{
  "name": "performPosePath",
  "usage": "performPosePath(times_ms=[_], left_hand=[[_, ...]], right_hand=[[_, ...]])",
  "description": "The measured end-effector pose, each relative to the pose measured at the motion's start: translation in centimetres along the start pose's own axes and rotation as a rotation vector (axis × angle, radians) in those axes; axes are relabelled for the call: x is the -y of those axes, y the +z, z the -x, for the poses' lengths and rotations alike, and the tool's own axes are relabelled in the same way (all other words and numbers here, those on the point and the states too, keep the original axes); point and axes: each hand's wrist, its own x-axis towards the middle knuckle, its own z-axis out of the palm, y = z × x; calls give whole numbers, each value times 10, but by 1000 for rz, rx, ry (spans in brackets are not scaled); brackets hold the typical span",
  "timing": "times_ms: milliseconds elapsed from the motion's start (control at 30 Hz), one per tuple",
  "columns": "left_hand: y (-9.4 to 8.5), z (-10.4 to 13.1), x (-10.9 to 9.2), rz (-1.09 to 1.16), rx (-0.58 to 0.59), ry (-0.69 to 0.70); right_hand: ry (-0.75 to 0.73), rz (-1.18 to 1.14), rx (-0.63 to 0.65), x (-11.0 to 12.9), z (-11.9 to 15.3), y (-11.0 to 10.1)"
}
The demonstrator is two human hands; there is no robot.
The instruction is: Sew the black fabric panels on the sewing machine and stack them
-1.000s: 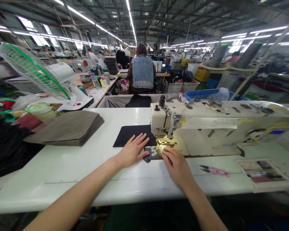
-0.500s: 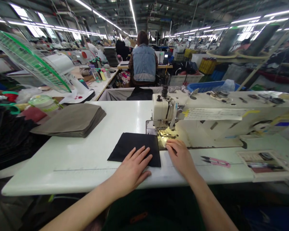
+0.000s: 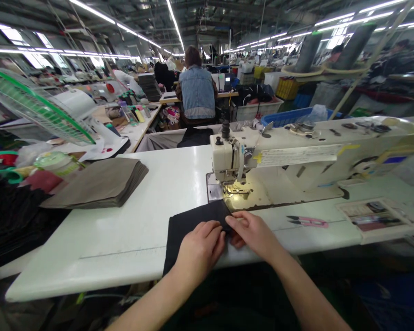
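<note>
A folded piece of black fabric [image 3: 188, 226] lies at the front of the white table, turned at an angle, its near corner reaching the table's front edge. My left hand [image 3: 200, 246] rests on it with fingers curled in at its right side, closed on the cloth. Thumb and fingers of my right hand [image 3: 253, 233] pinch the fabric's right edge, close beside the left fingertips. Just beyond the cloth stands the sewing machine [image 3: 290, 158], its lit presser foot [image 3: 235, 191] apart from the fabric.
Thread snips [image 3: 308, 222] and a small tray [image 3: 379, 218] lie to the right. A stack of grey-brown fabric [image 3: 96, 184] sits at left, near a green and white fan [image 3: 37, 105] and dark cloth [image 3: 10, 216]. Ahead, a person in a denim vest [image 3: 197, 92] sits facing away.
The black fabric has turned and come nearer to me, away from the presser foot. My right hand has moved from the machine bed to the fabric's edge; my left fingers have curled.
</note>
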Motion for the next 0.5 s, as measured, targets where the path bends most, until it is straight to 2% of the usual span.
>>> performPosePath(times_ms=[100, 167, 233, 267, 333, 400, 500], left_hand=[[-6, -2, -3, 170, 23, -81], [-14, -10, 6, 235, -54, -222], [-23, -21, 22, 306, -146, -389], [-26, -26, 30, 398, -131, -463], [-28, -34, 43, 690, 19, -624], [-25, -38, 50, 968, 117, -795], [-14, -38, 52, 1207, 21, -995]], right_hand=[[-129, -99, -8, 2, 1, 1], [-198, -72, 12, 4, 3, -3], [-216, -66, 122, 8, 6, -9], [-223, -73, 182, 11, 7, -11], [-236, -80, 248, 14, 7, -15], [-232, -47, 207, 12, 3, -16], [-168, 2, 23, 3, -9, -14]])
